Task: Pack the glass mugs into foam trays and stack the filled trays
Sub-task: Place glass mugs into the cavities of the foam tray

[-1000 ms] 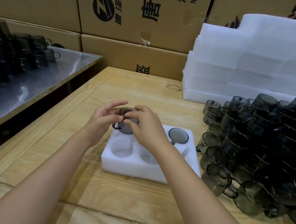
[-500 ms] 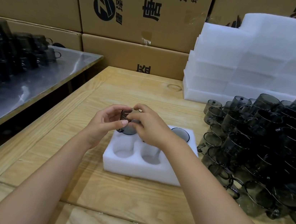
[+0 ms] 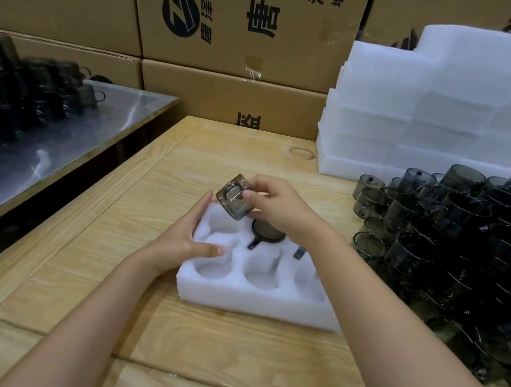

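The right hand (image 3: 281, 206) pinches a tilted smoky mug (image 3: 234, 199) above the foam tray (image 3: 253, 300)'s far-left pocket. The left hand (image 3: 186, 239) lies flat, fingers straight, on the tray's left edge.

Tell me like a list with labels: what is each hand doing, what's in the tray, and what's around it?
Right hand: holds a tilted mug above the tray
Left hand: rests on the tray's left edge
In tray: one packed mug, back row
Nearby: loose mugs on the right, foam stack behind them
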A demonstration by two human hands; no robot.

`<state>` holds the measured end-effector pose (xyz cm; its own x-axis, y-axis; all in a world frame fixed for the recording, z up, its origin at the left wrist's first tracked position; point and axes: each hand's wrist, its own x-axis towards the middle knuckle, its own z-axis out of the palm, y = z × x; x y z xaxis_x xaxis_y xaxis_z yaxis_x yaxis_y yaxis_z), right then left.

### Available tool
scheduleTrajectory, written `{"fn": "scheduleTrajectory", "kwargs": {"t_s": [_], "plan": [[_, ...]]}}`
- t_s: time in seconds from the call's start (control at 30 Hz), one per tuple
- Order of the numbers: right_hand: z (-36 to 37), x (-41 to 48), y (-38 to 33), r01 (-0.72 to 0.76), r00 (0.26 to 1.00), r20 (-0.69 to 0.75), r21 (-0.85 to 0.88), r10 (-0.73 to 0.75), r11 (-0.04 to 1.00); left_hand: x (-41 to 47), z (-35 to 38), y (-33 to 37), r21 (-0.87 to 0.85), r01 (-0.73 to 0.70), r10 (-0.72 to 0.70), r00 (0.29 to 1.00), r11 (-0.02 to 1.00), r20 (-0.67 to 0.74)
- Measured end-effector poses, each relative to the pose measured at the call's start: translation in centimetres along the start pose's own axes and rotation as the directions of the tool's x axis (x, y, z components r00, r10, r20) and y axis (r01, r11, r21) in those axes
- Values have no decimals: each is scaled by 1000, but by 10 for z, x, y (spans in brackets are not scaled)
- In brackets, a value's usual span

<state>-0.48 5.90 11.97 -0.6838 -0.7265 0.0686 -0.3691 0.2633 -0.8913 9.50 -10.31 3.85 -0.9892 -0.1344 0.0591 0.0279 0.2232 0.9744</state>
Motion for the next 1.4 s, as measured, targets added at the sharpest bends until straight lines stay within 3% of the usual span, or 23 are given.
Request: {"fn": "scheduleTrajectory", "kwargs": {"t_s": [0.07,0.13,0.27,0.47,0.6,0.83,1.03,1.23,1.4], "plan": [[-5,0,1,-19,1000,27,122,16,992,0,0,-1,-5,-2,2,1000,1000,-8],[-3,0,3,-8,998,57,115,1,993,0,1,-2,-16,-10,10,1000,1000,-8],[8,1,6,111,994,37,-189,-106,976,1,1,-5,-52,-39,37,998,998,-45],[12,-2,6,254,965,193,-536,-176,805,2,0,-5,-48,-32,29,998,998,-60],[8,0,-10,238,961,270,-708,-57,665,2,0,-6,-79,-25,19,997,997,-71],[15,13,-47,262,926,351,-865,142,428,1,-2,-5,-20,-3,1,995,1000,-97],[12,18,-53,223,923,338,-859,184,460,2,-4,-6,-131,-15,8,998,991,-58],[5,15,-46,187,931,327,-806,160,561,5,-5,-8,-250,3,-23,997,968,-76],[17,14,-43,212,937,322,-831,134,515,6,-4,-11,-260,-18,3,998,965,-56]]}}
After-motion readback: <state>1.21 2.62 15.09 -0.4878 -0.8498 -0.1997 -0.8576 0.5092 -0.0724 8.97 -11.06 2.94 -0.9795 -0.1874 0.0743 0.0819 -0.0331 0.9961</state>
